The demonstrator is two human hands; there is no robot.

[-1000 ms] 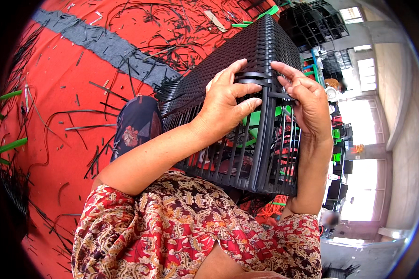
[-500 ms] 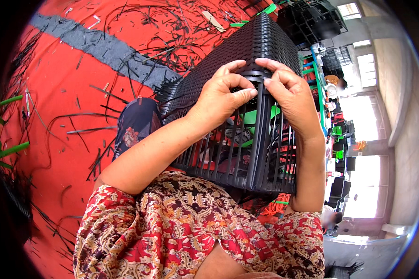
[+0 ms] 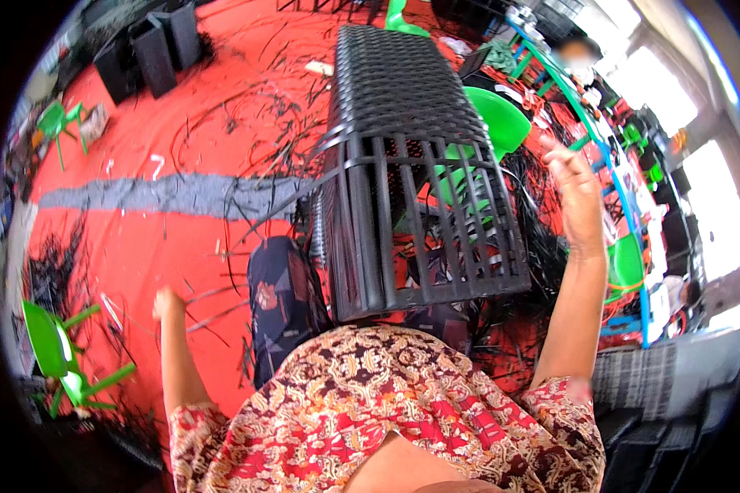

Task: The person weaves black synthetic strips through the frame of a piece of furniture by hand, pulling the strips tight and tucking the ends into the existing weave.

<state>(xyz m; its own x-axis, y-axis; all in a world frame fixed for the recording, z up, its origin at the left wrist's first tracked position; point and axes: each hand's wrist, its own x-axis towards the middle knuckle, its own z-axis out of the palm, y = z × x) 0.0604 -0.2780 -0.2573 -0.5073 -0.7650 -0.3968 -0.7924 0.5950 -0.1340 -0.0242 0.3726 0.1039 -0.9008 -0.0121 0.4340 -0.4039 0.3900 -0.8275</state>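
Head view, looking down at a seated person in a red patterned garment [image 3: 386,411]. A tall black woven basket [image 3: 411,164] stands in front of the person's lap, its unfinished lower part a frame of upright black slats with gaps between them and its upper part closely woven. Neither hand touches it.

The left hand [image 3: 168,302] is held out low to the person's left, over the red floor [image 3: 140,255], well apart from the basket. It appears small and blurred; the fingers seem curled in, and whether it has hold of anything cannot be told.

The right hand [image 3: 574,185] is raised to the right of the basket, near its slatted side but clear of it. The fingers are loosely spread and slightly bent, the palm facing inward; nothing is seen in its grasp.

A dark patterned trouser leg [image 3: 279,304] lies just left of the basket's base. Loose black strips [image 3: 247,140] are scattered across the floor, which is crossed by a grey band [image 3: 164,195]. A green plastic chair [image 3: 57,349] stands at the far left, and a green round seat [image 3: 501,123] shows behind the basket. Dark finished baskets [image 3: 152,49] stand at the upper left.
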